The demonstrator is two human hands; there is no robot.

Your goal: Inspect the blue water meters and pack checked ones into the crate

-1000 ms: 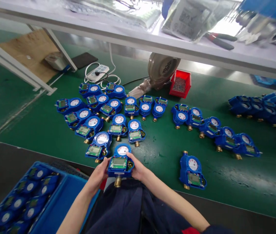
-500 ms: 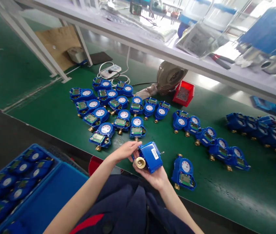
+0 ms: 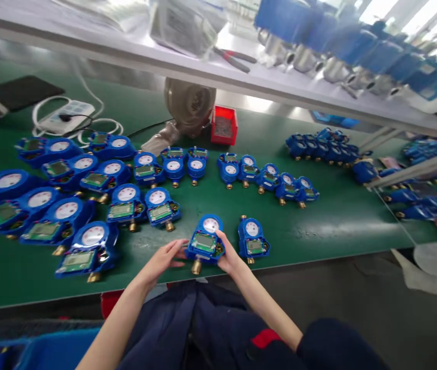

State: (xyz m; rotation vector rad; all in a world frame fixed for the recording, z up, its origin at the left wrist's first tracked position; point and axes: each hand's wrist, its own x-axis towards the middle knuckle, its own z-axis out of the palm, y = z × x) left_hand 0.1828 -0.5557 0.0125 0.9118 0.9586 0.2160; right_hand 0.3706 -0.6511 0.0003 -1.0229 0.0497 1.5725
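A blue water meter (image 3: pixel 204 240) with a white round dial, a green circuit board and a brass fitting is at the table's front edge, dial up. My right hand (image 3: pixel 228 253) grips its right side, thumb near the dial. At its left side is my left hand (image 3: pixel 168 257), fingers apart, the tips near or touching the housing. Just right of it lies another blue meter (image 3: pixel 253 239). Several similar meters stand to the left, the nearest being one with a wide board (image 3: pixel 87 249).
The green table (image 3: pixel 187 203) carries a row of meters (image 3: pixel 268 177) behind, a red bin (image 3: pixel 224 126) of small parts, a grey-brown tool (image 3: pixel 189 103) and a white power strip (image 3: pixel 66 117). A white shelf (image 3: pixel 133 61) holding pliers (image 3: pixel 236 57) runs above.
The view has swung to the right. The held meter has turned from its plain labelled side to dial up, and my left hand has opened away from it.
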